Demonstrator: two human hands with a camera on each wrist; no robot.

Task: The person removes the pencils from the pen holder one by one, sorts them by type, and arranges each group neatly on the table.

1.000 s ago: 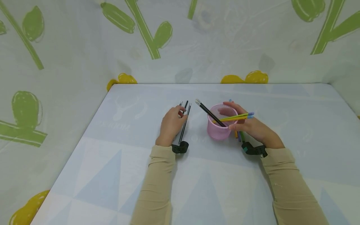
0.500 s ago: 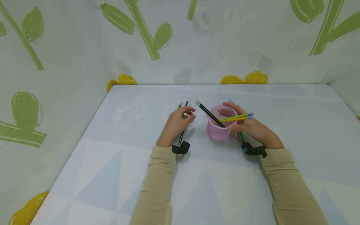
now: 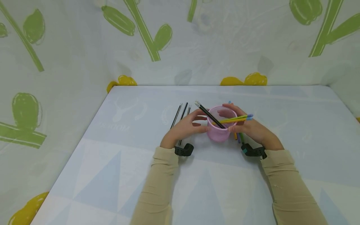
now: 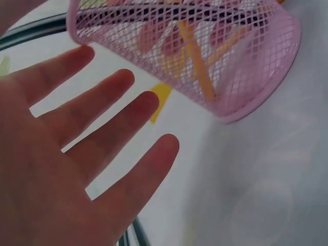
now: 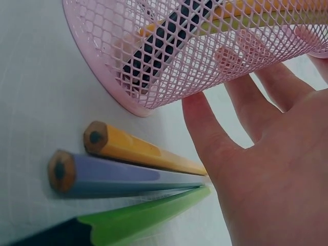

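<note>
A pink mesh pencil cup (image 3: 218, 136) stands upright on the table. Black pencils (image 3: 207, 112) in it lean left, and yellow pencils (image 3: 235, 119) lean right. My right hand (image 3: 254, 129) grips the cup from the right, thumb at the near rim and fingers round the far wall. On the other side my left hand (image 3: 184, 128) reaches up to the cup with fingers spread and fairly straight. Its fingertips are at the cup's wall; whether they all touch is unclear. Under and beside the left hand lie loose black pencils (image 3: 176, 115), partly hidden.
Beside the cup, below my right hand, lie a yellow-orange pencil (image 5: 148, 150), a purple pencil (image 5: 118, 172) and a green pencil (image 5: 148, 218). The pale patterned table (image 3: 213, 190) meets a leaf-printed curtain (image 3: 219, 47) at its back edge.
My left hand has moved right, from over the loose black pencils to the cup's left side, and its fingers have spread. The right hand and the cup have stayed in place.
</note>
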